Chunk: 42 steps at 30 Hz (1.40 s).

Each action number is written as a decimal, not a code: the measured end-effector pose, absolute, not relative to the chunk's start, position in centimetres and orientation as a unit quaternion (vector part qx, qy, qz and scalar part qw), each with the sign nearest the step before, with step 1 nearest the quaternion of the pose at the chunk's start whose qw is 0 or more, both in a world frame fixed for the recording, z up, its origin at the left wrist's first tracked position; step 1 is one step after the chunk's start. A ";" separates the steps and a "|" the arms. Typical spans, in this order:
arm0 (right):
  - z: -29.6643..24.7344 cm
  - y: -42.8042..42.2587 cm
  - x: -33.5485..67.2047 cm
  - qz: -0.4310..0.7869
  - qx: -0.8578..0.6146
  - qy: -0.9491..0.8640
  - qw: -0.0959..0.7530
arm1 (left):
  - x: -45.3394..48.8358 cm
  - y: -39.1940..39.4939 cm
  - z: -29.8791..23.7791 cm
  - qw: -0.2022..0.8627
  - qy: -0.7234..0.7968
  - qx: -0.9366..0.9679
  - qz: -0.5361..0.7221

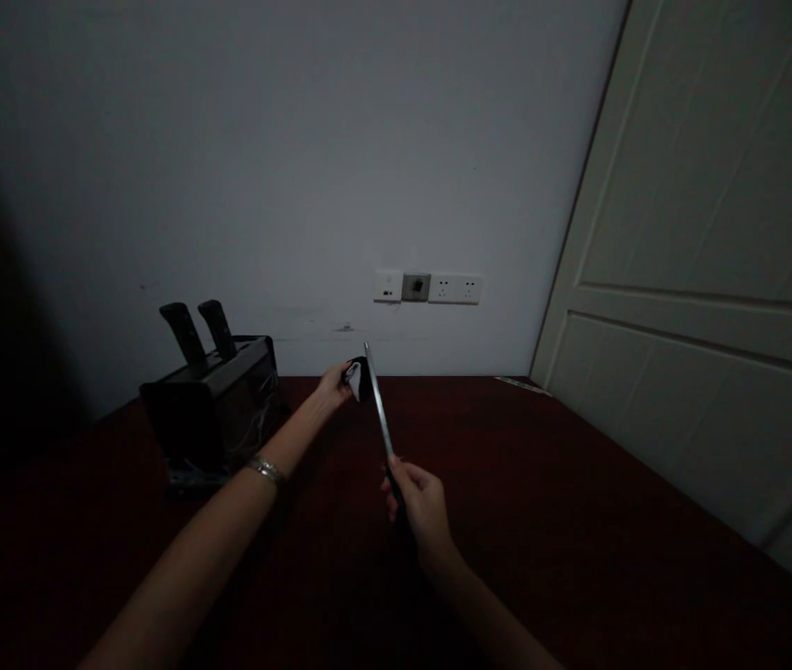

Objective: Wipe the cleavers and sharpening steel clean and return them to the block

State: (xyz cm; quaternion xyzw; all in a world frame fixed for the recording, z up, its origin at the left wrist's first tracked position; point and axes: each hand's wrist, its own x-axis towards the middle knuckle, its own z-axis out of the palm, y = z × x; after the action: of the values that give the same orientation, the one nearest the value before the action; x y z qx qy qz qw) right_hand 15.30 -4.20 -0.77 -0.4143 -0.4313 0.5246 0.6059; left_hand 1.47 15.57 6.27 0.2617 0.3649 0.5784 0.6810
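My right hand (418, 502) is closed round the dark handle of a long knife (379, 402), whose blade points up and away from me. My left hand (332, 386), with a metal bracelet on its wrist, reaches forward and pinches a small black and white object (355, 377) against the blade near its tip. I cannot make out what that object is. Both hands are held above a dark red table (521, 484).
A dark knife block (218, 400) with two black handles sticking up stands at the left on the table. A white wall with a row of sockets (429, 288) lies behind. A pale panelled door (703, 279) fills the right side.
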 end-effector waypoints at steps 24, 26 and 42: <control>-1.7 -3.0 16.5 0.509 -0.436 -0.389 0.632 | -0.2 7.2 0.2 0.743 0.347 0.277 0.501; -1.9 -2.9 16.5 0.490 -0.438 -0.398 0.640 | 0.1 6.7 0.3 0.744 0.343 0.287 0.497; -2.3 -2.7 16.5 0.485 -0.426 -0.388 0.658 | 3.3 3.6 0.1 0.789 0.220 0.403 0.409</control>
State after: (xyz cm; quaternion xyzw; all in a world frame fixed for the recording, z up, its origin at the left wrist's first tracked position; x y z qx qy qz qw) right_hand 16.54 -2.68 -2.35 -0.4264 -0.3875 0.4854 0.6576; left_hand 3.28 3.62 0.06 0.4035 0.2203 0.4085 0.7885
